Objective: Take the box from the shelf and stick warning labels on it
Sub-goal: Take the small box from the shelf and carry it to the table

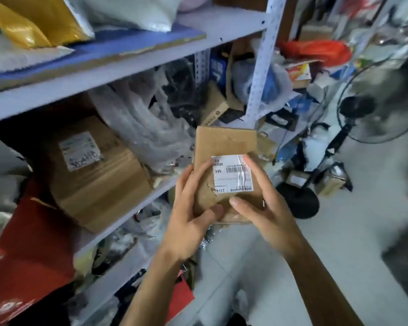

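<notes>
We cannot read the fine print on the box's label [232,175]; the left hand [193,215] covers its left edge. The box's [224,142] lower corners hide under both hands. At right, the fan [382,100] is blurred and cut off.

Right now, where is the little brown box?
The little brown box is mid-frame, held between the left hand and right hand, just right of the shelf.

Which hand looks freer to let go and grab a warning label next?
Probably the right hand: it only touches the box with its fingers along one edge. The left hand wraps the other side, thumb across the front, so it can carry it.
</notes>
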Demonstrator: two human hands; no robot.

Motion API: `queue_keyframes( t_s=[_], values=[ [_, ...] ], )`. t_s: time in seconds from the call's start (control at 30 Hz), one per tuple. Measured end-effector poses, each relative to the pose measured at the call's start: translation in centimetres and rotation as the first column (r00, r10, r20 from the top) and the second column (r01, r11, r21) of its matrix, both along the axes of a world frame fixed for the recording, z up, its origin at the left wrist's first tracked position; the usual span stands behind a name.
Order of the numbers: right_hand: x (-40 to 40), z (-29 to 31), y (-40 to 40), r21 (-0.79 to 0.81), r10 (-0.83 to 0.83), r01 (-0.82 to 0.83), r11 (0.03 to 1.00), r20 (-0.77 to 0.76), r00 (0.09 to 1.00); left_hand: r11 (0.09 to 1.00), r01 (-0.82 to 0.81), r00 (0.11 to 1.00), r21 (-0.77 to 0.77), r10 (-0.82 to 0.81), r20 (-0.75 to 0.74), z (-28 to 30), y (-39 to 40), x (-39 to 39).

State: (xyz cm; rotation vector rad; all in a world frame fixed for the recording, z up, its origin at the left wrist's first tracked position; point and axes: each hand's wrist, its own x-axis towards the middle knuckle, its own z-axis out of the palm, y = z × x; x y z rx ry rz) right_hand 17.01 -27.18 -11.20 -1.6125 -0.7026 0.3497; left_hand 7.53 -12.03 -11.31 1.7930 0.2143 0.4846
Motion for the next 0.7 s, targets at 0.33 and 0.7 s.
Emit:
queue_keyframes(
  t_s=[0.33, 0.7],
  values=[
    [1.2, 0.6, -21.1, -0.01, -0.588, 0.589, 0.808, 0.029, 0.808, 0.843, 0.538, 0.84, 0.017, -0.538, 0.07, -0.1, -18.9, 11.2],
    [0.5, -1.0, -43.6, -0.002, -0.897, 0.898, 0.44, 0.03, 0.44, 0.49, 0.871, 0.489, 0.026, -0.871, 0.042, -1.6, -43.4, 18.7]
  ],
)
